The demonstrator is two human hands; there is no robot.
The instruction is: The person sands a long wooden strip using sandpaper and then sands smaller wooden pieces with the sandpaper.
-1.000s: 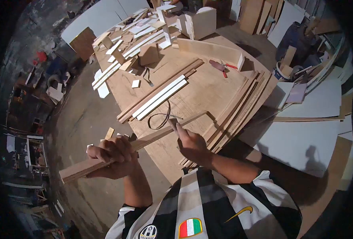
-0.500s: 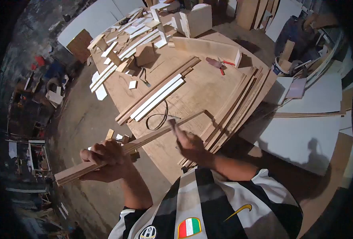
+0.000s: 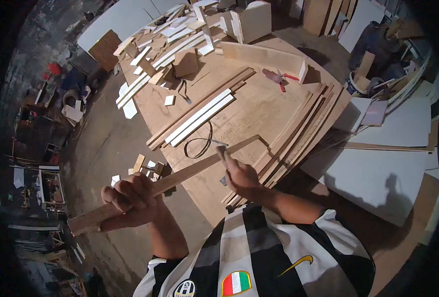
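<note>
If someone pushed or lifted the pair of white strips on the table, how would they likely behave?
The white strips look straight along their length, so they would probably stay fairly stiff. Lying flat on the table, they seem likelier to slide than roll. Being long and narrow, either would probably dip at the far end if lifted by one end.

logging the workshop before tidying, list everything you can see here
table: one, light brown, centre
held strip: one, brown, over table's near edge
white strips: two, mid-table
brown strips: several, beside white ones
stacked strips: several, brown, right edge
cord: one, dark, mid-table
red tool: one, far right tabletop
scraps: many, white and brown, far end
large boards: several, white, right
left hand: one, gripping held strip
right hand: one, near strip, grip unclear
</note>
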